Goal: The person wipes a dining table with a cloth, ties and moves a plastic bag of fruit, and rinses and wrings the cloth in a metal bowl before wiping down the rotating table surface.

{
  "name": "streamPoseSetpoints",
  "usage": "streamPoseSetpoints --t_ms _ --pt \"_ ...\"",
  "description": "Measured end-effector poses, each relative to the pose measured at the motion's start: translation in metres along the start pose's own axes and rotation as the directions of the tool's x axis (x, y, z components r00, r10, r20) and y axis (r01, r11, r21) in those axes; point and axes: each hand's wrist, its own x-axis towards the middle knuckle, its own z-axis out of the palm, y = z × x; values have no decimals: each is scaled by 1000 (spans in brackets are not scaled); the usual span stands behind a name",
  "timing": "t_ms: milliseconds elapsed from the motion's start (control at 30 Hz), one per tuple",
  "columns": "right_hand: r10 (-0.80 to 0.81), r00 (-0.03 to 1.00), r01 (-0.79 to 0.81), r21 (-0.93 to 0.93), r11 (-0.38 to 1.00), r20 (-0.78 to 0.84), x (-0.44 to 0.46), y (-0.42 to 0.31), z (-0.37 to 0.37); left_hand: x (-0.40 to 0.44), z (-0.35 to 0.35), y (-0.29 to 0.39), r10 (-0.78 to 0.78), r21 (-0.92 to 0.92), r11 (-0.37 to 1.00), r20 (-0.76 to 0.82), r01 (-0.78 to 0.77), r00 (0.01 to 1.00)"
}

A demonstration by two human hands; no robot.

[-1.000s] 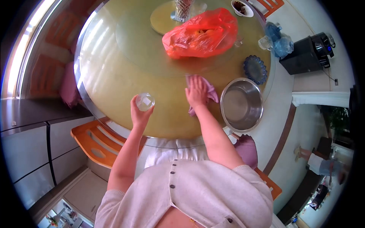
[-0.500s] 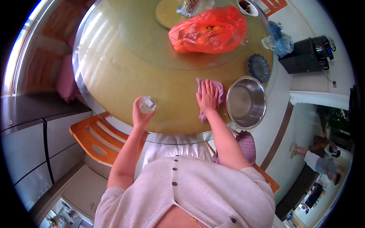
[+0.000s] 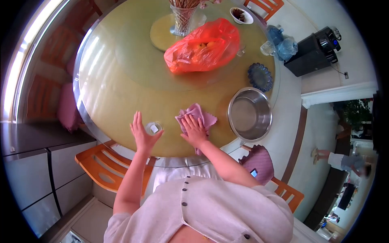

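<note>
My left hand (image 3: 142, 135) is open beside a small clear glass (image 3: 153, 128). Its fingers are stretched out and its thumb reaches along the near side of the glass, apart from a firm grip. A pale label or patch shows inside the glass, which stands near the front edge of the round table (image 3: 109, 95). Flat on a crumpled pink cloth (image 3: 207, 118) lies my right hand (image 3: 194, 133), fingers extended, pressing it to the tabletop. Just right of the cloth stands a steel bowl (image 3: 250, 114).
A red plastic bag (image 3: 202, 50) of orange fruit lies behind, near a glass vase (image 3: 181, 20). A blue scalloped dish (image 3: 260, 77) and white bowl (image 3: 241, 15) sit rightward. Chairs (image 3: 107, 166) surround the table. A person (image 3: 344, 163) stands far right.
My left hand has opened and let go of the glass, which now stands on the table. My right hand has moved left with the cloth, away from the steel bowl. The view has shifted.
</note>
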Motion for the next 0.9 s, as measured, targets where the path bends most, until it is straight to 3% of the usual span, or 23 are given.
streamPoseSetpoints --t_ms 67,133,167,200,233,333,367,433,500,533,600,633,700,733,800,900 --pt "65 991 -95 267 959 117 8 0 -14 31 11 36 84 6 996 3 -84 996" --pt "123 992 -128 365 922 36 24 9 -20 63 36 71 168 7 986 3 -168 986" --pt "242 963 -253 700 667 118 31 21 -12 77 56 83 152 -72 986 31 -149 988" --pt "306 922 -328 900 287 239 39 33 -11 89 71 96 136 -151 981 60 -126 989" --pt "419 897 -302 891 340 144 45 39 -26 97 77 111 139 -159 979 50 -129 989" --pt "543 839 -248 889 385 -1 73 78 -73 122 98 148 138 -121 984 21 -135 990" --pt "582 810 -154 928 340 -79 85 94 -92 130 106 155 142 -133 980 -31 -145 989" --pt "626 772 -169 912 374 -114 113 129 -138 146 115 173 146 -142 977 -89 -158 985" --pt "784 592 -189 913 361 -187 149 164 -142 163 115 196 111 -38 993 -85 -114 990" --pt "778 598 -181 914 364 -192 169 181 -134 170 117 204 110 -35 993 -95 -114 989" --pt "816 346 -429 695 577 -463 203 210 -114 182 123 216 91 -35 995 -134 -97 987" --pt "812 354 -422 695 582 -465 205 206 -133 188 122 224 86 -33 995 -142 -92 986" --pt "749 592 -270 801 534 -299 195 196 -163 196 121 236 101 68 993 -124 -93 987" --pt "748 596 -273 802 532 -293 192 192 -162 200 121 239 95 71 994 -121 -87 988" --pt "682 701 -274 804 529 -210 186 183 -159 208 121 244 62 203 977 -9 -59 998" --pt "608 737 -221 744 630 -295 160 178 -159 209 122 234 103 235 966 41 -109 994"
